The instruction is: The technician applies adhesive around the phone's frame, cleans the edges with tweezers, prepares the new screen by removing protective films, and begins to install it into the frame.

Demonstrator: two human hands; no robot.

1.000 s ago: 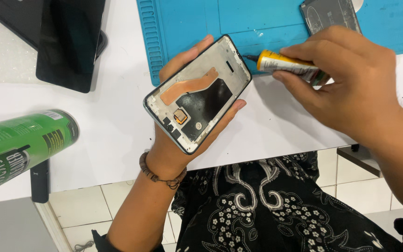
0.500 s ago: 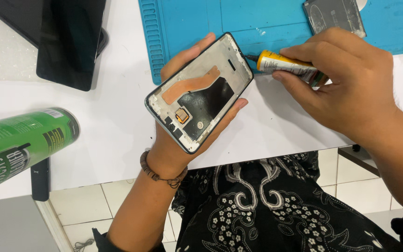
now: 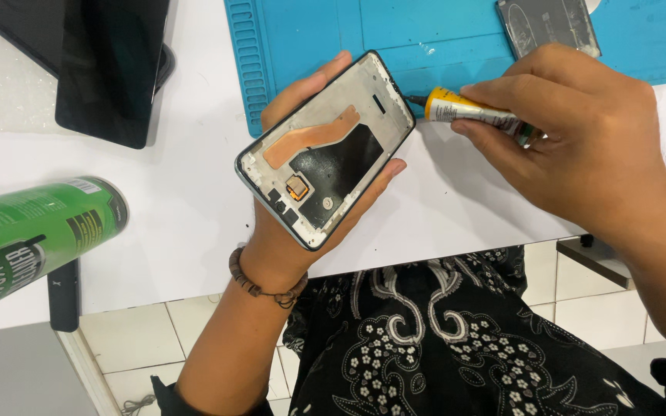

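Left hand: the left hand [image 3: 290, 231] is cupped under a phone frame [image 3: 325, 148]; the fingers [image 3: 302, 88] are curled up along its far edge and the thumb is laid against its near edge, so the frame is gripped firmly; a beaded bracelet [image 3: 260, 283] is worn at the wrist.

Phone frame: it is held open side up, tilted, above the near edge of the white table [image 3: 186, 192] and partly over the blue mat [image 3: 333, 31]; a copper strip [image 3: 311, 136], a black patch and a small square part are seen inside it.

Right hand: the right hand [image 3: 580, 131] is closed around a yellow glue tube [image 3: 468, 109]; the tube is pinched between thumb and fingers, with its rear end hidden in the hand.

Glue tube: it is laid nearly level; its dark nozzle [image 3: 416, 100] is brought to the upper right corner of the frame; whether the tip is touching cannot be told.

Mat: a grey flat part [image 3: 547, 25] is lain on it, beyond the right hand.

Left of the table: a dark screen panel [image 3: 109, 69] is lain flat; a green spray can [image 3: 32, 235] is seen on its side at the near left, well apart from both hands.
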